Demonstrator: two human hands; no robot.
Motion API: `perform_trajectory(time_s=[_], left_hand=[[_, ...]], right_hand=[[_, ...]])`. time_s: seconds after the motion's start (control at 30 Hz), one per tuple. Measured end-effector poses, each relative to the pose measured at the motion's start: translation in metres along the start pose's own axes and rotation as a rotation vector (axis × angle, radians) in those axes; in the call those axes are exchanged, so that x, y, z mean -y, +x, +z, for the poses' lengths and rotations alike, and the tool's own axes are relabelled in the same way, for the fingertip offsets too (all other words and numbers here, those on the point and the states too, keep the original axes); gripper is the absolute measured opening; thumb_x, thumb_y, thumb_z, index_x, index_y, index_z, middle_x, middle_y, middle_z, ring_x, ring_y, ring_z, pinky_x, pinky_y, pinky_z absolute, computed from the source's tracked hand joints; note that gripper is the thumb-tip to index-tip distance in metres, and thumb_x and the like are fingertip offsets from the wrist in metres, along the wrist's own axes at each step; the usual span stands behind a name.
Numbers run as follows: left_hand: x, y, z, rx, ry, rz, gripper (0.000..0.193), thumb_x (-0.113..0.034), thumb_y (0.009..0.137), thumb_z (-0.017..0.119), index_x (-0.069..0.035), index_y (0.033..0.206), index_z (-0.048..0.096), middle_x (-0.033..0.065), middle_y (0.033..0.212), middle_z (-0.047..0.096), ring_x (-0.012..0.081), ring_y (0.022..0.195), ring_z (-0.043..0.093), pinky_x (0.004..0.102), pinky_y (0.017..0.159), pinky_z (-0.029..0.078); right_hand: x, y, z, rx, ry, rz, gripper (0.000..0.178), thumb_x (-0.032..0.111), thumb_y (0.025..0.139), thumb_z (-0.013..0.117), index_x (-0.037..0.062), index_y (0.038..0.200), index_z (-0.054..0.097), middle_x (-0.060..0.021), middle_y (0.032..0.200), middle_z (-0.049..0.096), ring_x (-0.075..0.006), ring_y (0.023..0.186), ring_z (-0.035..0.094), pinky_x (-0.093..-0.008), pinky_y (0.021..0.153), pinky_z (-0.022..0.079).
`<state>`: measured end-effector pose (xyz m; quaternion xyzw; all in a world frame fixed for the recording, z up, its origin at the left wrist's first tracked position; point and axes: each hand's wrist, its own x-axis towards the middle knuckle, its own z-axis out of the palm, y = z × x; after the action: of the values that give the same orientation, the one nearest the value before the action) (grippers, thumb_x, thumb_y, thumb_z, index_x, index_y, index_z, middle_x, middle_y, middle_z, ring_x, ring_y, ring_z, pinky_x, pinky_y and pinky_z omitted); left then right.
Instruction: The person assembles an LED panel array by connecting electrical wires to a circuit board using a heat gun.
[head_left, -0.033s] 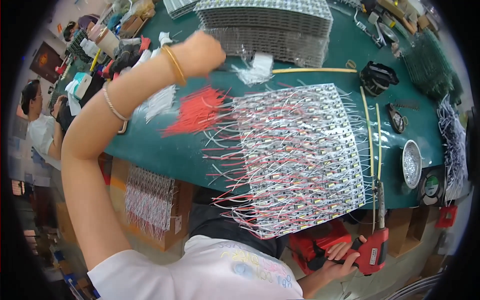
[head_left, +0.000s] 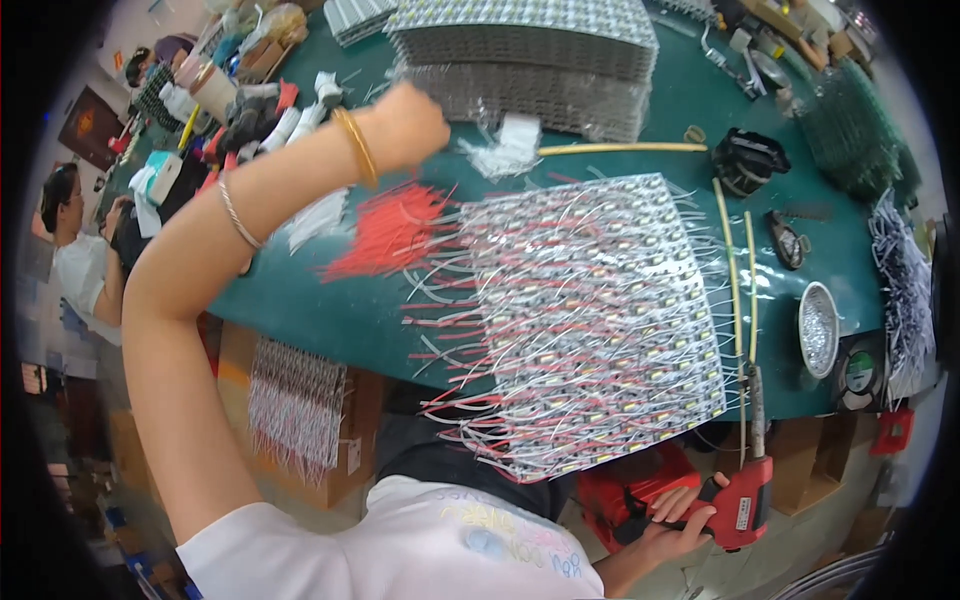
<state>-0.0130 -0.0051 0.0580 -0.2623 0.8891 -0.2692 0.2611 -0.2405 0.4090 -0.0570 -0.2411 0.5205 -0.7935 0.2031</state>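
Note:
My left hand is raised over the far side of the table, with its fingers curled closed. What they hold, if anything, is hidden. Below it lies a fanned pile of red wires, with white wires to its left. In front of me a panel of small light modules lies at the table edge, red and white leads sticking out on its left. Beyond the panel's near right corner, my right hand is wrapped round the handle of a red and black gun-shaped tool, whose long metal barrel points away from me.
Tall stacks of similar panels stand at the back. Pale sticks, a black holder and a metal bowl sit around the panel. A cardboard box holds wired modules under the table. Another person works at left.
My left hand has come slightly nearer to me, still closed. The whole view has shifted a little; my right hand keeps its grip on the tool.

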Motion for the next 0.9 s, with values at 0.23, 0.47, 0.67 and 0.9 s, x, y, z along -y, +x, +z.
perform_trajectory(time_s=[0.23, 0.47, 0.67, 0.9], left_hand=[[0.000, -0.020, 0.015, 0.019, -0.127, 0.027, 0.010, -0.016, 0.066, 0.065, -0.007, 0.070, 0.064, 0.0105, 0.071, 0.064, 0.0278, 0.069, 0.063, 0.0383, 0.062, 0.047], [0.005, -0.030, 0.004, -0.228, -0.642, -0.114, 0.011, -0.012, 0.078, 0.060, -0.002, 0.075, 0.058, 0.0158, 0.066, 0.059, 0.0314, 0.062, 0.059, 0.0408, 0.055, 0.043], [-0.043, -0.015, -0.044, -0.559, -1.253, 0.071, 0.011, -0.005, 0.080, 0.057, 0.002, 0.078, 0.049, 0.0098, 0.057, 0.047, 0.0175, 0.051, 0.040, 0.0301, 0.050, 0.035], [-0.106, 0.053, -0.056, -0.693, -1.558, -0.004, 0.012, -0.008, 0.083, 0.058, 0.002, 0.078, 0.052, 0.0077, 0.057, 0.050, 0.0117, 0.052, 0.041, 0.0273, 0.050, 0.035]], right_hand=[[0.018, -0.019, -0.003, -0.089, 0.047, 0.037, 0.046, 0.029, 0.092, 0.046, -0.0022, 0.123, 0.032, -0.0013, 0.048, 0.034, -0.0090, 0.036, 0.032, -0.0238, 0.038, 0.032], [0.028, -0.001, 0.004, -0.076, -0.144, -0.121, 0.045, 0.024, 0.092, 0.048, -0.0048, 0.122, 0.032, -0.0016, 0.048, 0.036, -0.0093, 0.035, 0.032, -0.0238, 0.038, 0.034], [0.055, 0.042, 0.012, 0.058, -0.384, -0.327, 0.047, 0.015, 0.088, 0.053, -0.0078, 0.125, 0.035, -0.0011, 0.052, 0.040, -0.0084, 0.040, 0.036, -0.0233, 0.044, 0.034], [0.088, 0.088, 0.051, 0.151, -0.731, -0.453, 0.051, 0.020, 0.087, 0.055, -0.0117, 0.123, 0.038, -0.0026, 0.053, 0.043, -0.0081, 0.041, 0.038, -0.0222, 0.044, 0.033]])
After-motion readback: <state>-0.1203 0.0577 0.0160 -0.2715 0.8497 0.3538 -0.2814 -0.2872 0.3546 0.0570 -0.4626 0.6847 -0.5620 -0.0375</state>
